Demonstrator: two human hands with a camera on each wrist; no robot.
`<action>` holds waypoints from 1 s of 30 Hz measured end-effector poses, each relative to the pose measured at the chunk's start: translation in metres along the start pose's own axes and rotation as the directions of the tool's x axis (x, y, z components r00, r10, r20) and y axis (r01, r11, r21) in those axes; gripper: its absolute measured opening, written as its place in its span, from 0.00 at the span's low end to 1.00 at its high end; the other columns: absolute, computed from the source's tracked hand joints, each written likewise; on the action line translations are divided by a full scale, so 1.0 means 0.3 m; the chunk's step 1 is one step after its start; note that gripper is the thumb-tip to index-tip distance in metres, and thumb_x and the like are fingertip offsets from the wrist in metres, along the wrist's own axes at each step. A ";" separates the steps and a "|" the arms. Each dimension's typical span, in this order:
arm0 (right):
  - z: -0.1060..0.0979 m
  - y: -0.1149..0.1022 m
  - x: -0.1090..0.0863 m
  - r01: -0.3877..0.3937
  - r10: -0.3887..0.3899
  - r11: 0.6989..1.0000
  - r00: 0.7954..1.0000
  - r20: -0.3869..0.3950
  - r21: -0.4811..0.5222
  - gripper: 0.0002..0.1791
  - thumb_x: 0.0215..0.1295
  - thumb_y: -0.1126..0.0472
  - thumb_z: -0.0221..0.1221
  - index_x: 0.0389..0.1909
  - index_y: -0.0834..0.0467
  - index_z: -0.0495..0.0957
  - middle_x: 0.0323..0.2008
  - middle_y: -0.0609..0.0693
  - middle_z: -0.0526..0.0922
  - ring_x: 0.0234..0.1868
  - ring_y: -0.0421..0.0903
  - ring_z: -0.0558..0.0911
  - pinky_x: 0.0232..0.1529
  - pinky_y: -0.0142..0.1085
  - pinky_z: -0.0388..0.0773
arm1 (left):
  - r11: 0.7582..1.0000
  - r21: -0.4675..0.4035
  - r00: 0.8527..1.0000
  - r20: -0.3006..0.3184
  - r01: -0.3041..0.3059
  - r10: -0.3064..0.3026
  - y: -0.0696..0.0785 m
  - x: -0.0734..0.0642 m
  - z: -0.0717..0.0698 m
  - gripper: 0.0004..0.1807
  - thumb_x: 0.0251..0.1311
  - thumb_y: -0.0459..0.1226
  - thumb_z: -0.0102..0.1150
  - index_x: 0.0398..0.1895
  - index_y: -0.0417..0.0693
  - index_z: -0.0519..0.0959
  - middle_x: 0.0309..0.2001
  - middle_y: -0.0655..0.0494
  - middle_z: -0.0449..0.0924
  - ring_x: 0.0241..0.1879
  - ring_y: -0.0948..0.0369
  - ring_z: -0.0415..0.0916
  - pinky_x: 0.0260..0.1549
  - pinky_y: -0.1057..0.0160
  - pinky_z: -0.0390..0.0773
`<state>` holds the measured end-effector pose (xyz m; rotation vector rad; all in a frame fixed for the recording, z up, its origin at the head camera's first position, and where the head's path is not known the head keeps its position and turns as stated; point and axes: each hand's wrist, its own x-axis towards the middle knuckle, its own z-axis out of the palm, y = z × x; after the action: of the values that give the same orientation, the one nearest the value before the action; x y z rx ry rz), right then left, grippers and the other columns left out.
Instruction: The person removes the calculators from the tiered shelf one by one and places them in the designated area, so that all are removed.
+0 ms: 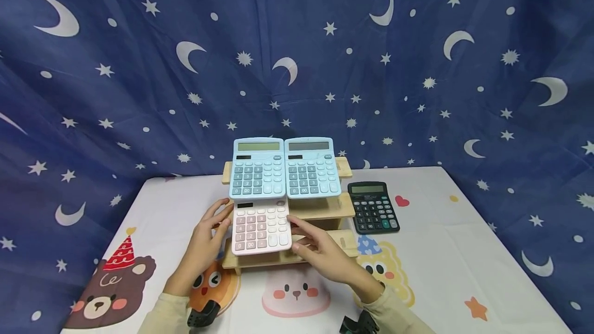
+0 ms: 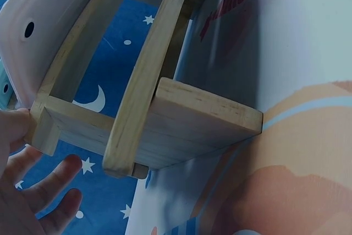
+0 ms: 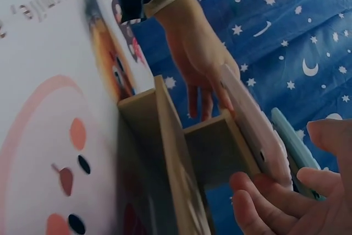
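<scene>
Calculator with pink keys (image 1: 261,228), long axis running twelve to six on the wooden stand (image 1: 345,242), lies at three o'clock from the loosely spread left hand (image 1: 207,236) and ten from the right hand (image 1: 322,251), fingers parted at its edge, neither clearly nearer.

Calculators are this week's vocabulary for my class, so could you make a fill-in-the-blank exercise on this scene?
1. The paired calculators at the top of the wooden stand are light ____.
2. The left hand and right hand are at opposite sides of the ____ calculator.
3. In the head view, the black calculator lies to the ____ of the stand.

Missing words: blue; pink; right.
</scene>
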<state>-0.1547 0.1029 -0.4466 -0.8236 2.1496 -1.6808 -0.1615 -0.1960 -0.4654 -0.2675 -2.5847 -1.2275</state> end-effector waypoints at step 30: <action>0.027 0.036 0.052 0.014 0.002 0.960 0.998 -0.056 0.280 0.35 0.73 0.71 0.52 0.79 0.58 0.55 0.59 0.73 0.78 0.35 0.38 0.82 0.37 0.27 0.82 | 1.000 0.004 1.000 -0.008 -0.006 0.006 -0.001 0.001 0.000 0.21 0.77 0.34 0.48 0.69 0.36 0.72 0.75 0.43 0.64 0.74 0.41 0.63 0.55 0.44 0.78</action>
<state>-0.1655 0.0889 -0.4574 -0.7087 1.8811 -1.9741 -0.1618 -0.1962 -0.4653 -0.2686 -2.5772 -1.2187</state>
